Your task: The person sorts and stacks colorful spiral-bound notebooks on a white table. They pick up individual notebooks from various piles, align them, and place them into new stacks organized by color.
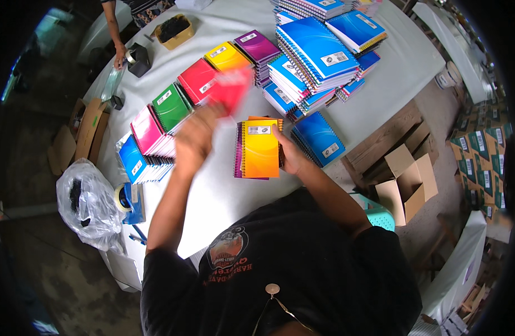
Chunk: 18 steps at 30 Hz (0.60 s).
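Observation:
My left hand (pixel 196 137) is closed on a red spiral notebook (pixel 233 92), lifted above the row of stacks and blurred by motion. In my right hand (pixel 289 152) is a small pile of spiral notebooks, gripped at its right edge. A yellow-orange notebook (pixel 261 154) lies on top of that pile, and a purple one (pixel 238 151) sticks out beneath it. Across the table curve stacks of notebooks: blue (pixel 133 159), pink (pixel 148 129), green (pixel 170 106), red (pixel 197 80), yellow (pixel 225 55) and purple (pixel 256 46).
Tall piles of blue notebooks (pixel 316 47) stand at the back right, with another blue stack (pixel 319 137) beside my right hand. A tape dispenser (pixel 137 60) is near another person's hand (pixel 120 56). Left are a plastic bag (pixel 92 207) and tape roll (pixel 122 197); right, an open carton (pixel 405 187).

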### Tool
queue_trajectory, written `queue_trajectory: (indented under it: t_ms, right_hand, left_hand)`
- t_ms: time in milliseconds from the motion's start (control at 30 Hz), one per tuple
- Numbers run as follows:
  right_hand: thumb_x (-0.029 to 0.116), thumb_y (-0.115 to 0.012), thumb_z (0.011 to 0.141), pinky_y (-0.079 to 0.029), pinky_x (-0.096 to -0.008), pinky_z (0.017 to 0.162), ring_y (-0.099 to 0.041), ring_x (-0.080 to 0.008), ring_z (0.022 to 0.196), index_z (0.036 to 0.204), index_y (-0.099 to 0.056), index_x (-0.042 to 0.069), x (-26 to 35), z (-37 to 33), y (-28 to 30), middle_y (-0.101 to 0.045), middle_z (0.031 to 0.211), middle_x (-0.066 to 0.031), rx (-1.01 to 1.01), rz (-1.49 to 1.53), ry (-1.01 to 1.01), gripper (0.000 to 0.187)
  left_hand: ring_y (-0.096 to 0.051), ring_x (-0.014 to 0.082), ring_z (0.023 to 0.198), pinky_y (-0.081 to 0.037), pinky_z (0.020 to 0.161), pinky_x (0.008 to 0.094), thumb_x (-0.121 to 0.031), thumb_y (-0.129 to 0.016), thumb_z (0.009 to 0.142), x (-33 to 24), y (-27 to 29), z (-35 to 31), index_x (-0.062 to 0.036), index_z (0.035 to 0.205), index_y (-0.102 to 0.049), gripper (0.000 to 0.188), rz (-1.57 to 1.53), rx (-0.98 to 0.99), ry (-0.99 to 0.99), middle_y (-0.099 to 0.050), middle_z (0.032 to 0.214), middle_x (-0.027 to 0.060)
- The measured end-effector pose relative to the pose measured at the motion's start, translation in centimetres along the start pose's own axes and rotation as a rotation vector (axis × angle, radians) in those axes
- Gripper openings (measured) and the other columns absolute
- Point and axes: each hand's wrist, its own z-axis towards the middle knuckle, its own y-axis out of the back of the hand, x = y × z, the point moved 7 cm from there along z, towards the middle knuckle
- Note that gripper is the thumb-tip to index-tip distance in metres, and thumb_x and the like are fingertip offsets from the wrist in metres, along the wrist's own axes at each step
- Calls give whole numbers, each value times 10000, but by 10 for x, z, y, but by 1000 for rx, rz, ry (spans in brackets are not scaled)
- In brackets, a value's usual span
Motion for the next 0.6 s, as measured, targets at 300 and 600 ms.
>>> queue_trajectory:
  t_ms: [300, 600]
  right_hand:
    - [658, -370, 827, -424, -346, 936, -487, -205, 1154, 1325, -366, 56, -28, -3, -32, -478, 1276, -122, 361, 45, -425, 781]
    - [283, -613, 844, -439, -341, 903, -537, -176, 1064, 1244, -432, 53, -17, 5, -17, -544, 1160, -81, 40, -86, -129, 495]
  left_hand:
    - [-493, 306, 1027, -340, 906, 437, -108, -559, 850, -24, 11, -6, -69, 771, -533, 91, -979, 179, 221, -561, 954, 109]
    - [-457, 287, 1183, -328, 1013, 394, -169, -583, 836, 126, -20, -89, -105, 1241, -503, 418, 462, 314, 482, -496, 1265, 147]
